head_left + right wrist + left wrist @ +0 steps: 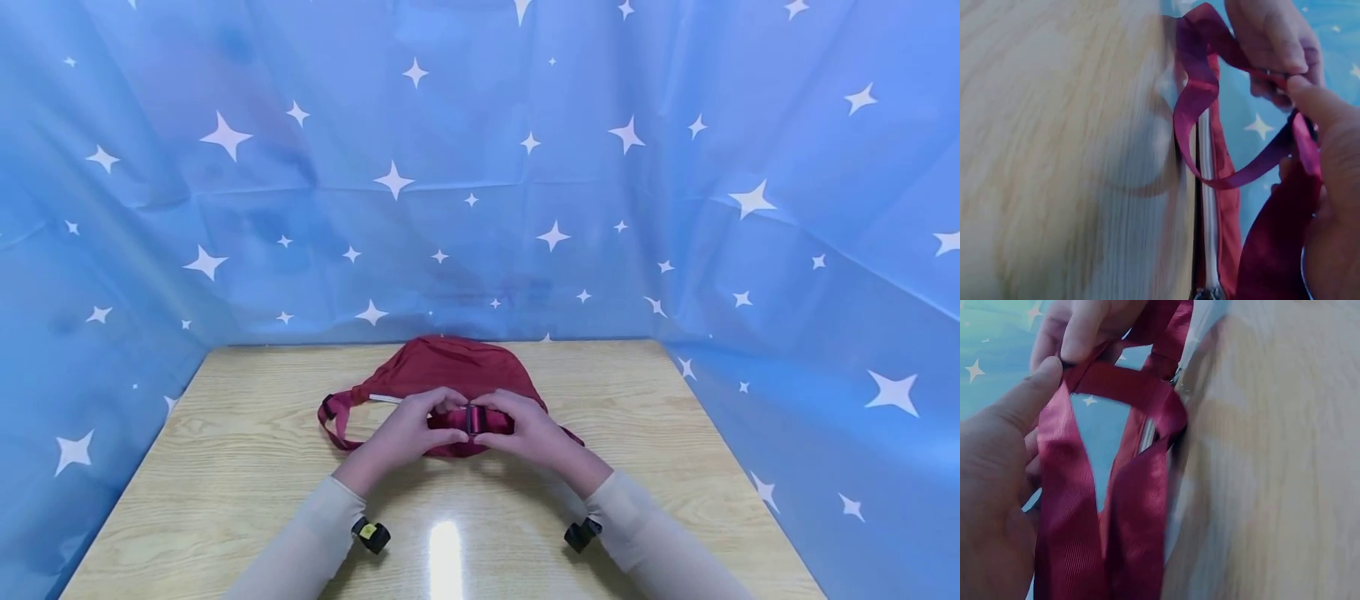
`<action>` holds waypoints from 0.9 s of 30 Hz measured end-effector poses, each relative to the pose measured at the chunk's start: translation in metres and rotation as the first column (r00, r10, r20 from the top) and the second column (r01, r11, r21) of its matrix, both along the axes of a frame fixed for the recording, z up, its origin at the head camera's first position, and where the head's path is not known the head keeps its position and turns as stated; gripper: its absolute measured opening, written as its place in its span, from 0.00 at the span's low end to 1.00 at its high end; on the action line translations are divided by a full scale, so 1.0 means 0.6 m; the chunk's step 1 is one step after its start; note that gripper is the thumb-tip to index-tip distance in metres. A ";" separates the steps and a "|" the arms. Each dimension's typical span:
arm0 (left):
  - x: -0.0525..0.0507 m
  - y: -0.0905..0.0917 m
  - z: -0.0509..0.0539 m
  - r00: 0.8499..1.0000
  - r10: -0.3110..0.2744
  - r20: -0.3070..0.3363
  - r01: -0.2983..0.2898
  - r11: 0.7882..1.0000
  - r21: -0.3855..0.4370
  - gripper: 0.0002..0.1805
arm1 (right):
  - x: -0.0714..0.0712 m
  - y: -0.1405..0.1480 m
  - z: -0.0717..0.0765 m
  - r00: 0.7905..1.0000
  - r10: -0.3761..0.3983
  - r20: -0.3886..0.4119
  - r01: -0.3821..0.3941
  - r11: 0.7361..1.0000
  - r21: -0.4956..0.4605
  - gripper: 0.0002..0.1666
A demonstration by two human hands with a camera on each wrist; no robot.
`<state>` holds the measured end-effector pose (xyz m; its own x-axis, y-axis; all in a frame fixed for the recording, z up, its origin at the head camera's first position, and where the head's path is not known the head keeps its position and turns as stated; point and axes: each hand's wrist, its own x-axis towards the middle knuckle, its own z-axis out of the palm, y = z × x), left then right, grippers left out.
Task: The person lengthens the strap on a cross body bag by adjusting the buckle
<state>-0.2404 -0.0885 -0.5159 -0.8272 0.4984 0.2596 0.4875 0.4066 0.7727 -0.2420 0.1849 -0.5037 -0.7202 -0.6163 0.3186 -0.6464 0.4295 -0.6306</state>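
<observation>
A dark red bag (457, 362) lies at the table's back edge, its strap (339, 417) looping out at the left. In front of it, my left hand (416, 425) and right hand (528, 429) pinch the strap from both sides around a small dark buckle (471, 419). The left wrist view shows my left hand (997, 444) with its thumb on the strap (1066, 462), beside the other hand's fingers. In the right wrist view, my right hand (1335, 175) grips the strap near a black fitting, above a pale zipper (1208, 187) on the bag.
The bag rests on a light wooden table (247, 467). Behind and beside the table hangs a blue curtain (465, 217) with white stars. A bright reflection lies on the tabletop between the forearms.
</observation>
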 end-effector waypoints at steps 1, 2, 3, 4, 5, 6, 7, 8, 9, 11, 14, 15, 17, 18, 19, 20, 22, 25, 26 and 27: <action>0.000 -0.004 0.000 1.000 -0.001 -0.001 0.001 1.000 -0.004 0.17 | 0.001 0.002 0.000 1.000 0.002 -0.023 -0.002 1.000 -0.009 0.28; 0.001 -0.008 0.001 1.000 -0.002 -0.001 0.002 1.000 -0.006 0.14 | 0.002 0.004 0.001 0.999 0.008 -0.042 -0.009 1.000 -0.017 0.28; 0.001 -0.013 0.002 1.000 -0.001 -0.001 0.001 1.000 -0.009 0.11 | 0.003 0.005 0.002 0.998 0.016 -0.058 -0.017 1.000 -0.025 0.28; 0.001 -0.018 0.002 1.000 -0.002 0.005 0.002 1.000 -0.010 0.09 | 0.003 0.007 0.003 0.997 0.023 -0.071 -0.025 0.999 -0.031 0.29; 0.001 -0.022 0.001 1.000 -0.002 0.012 0.002 1.000 -0.009 0.07 | 0.004 0.008 0.005 0.996 0.031 -0.081 -0.034 0.999 -0.034 0.29; 0.001 -0.025 0.002 1.000 -0.004 0.025 0.004 1.000 -0.003 0.06 | 0.005 0.009 0.007 0.996 0.037 -0.084 -0.040 0.999 -0.036 0.29; 0.002 -0.026 0.003 0.999 -0.005 0.044 0.004 1.000 0.005 0.07 | 0.005 0.009 0.008 0.995 0.043 -0.086 -0.046 0.998 -0.038 0.29; 0.002 -0.027 0.004 0.998 -0.008 0.059 0.007 1.000 0.018 0.07 | 0.006 0.009 0.010 0.995 0.048 -0.083 -0.051 0.998 -0.039 0.29; 0.002 -0.027 0.004 0.997 -0.009 0.074 0.006 1.000 0.029 0.06 | 0.006 0.009 0.010 0.995 0.053 -0.084 -0.056 0.998 -0.041 0.29; 0.002 -0.025 0.005 0.994 -0.010 0.105 0.004 0.999 0.055 0.03 | 0.007 0.009 0.009 0.995 0.059 -0.079 -0.063 0.997 -0.047 0.29; 0.003 -0.022 0.009 0.990 -0.014 0.138 0.002 0.996 0.086 0.02 | 0.007 0.009 0.008 0.995 0.068 -0.072 -0.073 0.995 -0.061 0.29; 0.002 -0.021 0.009 0.990 -0.014 0.143 0.001 0.996 0.090 0.02 | 0.007 0.009 0.007 0.995 0.072 -0.070 -0.077 0.995 -0.066 0.29; 0.003 -0.019 0.011 0.988 -0.014 0.151 0.000 0.996 0.094 0.02 | 0.008 0.008 0.008 0.995 0.077 -0.060 -0.081 0.994 -0.071 0.29; 0.003 -0.018 0.012 0.988 -0.014 0.152 0.000 0.995 0.096 0.02 | 0.008 0.008 0.008 0.995 0.079 -0.055 -0.082 0.994 -0.072 0.30; 0.003 -0.016 0.013 0.988 -0.015 0.153 0.000 0.995 0.097 0.01 | 0.008 0.007 0.008 0.996 0.080 -0.049 -0.083 0.994 -0.071 0.30; 0.003 -0.015 0.013 0.988 -0.016 0.154 0.000 0.995 0.100 0.01 | 0.008 0.006 0.009 0.995 0.082 -0.049 -0.085 0.994 -0.067 0.30; 0.002 -0.011 0.013 0.987 -0.026 0.157 0.009 0.994 0.110 0.02 | 0.009 0.004 0.009 0.995 0.087 -0.052 -0.090 0.995 -0.054 0.31; 0.000 -0.006 0.013 0.985 -0.055 0.161 0.033 0.990 0.136 0.03 | 0.010 0.001 0.009 0.994 0.086 -0.062 -0.087 0.996 -0.024 0.31; -0.001 -0.005 0.013 0.986 -0.064 0.153 0.043 0.990 0.138 0.04 | 0.010 0.001 0.009 0.995 0.083 -0.063 -0.085 0.996 -0.019 0.31; -0.002 -0.005 0.014 0.987 -0.071 0.146 0.051 0.990 0.132 0.04 | 0.011 0.001 0.008 0.995 0.080 -0.061 -0.081 0.997 -0.019 0.31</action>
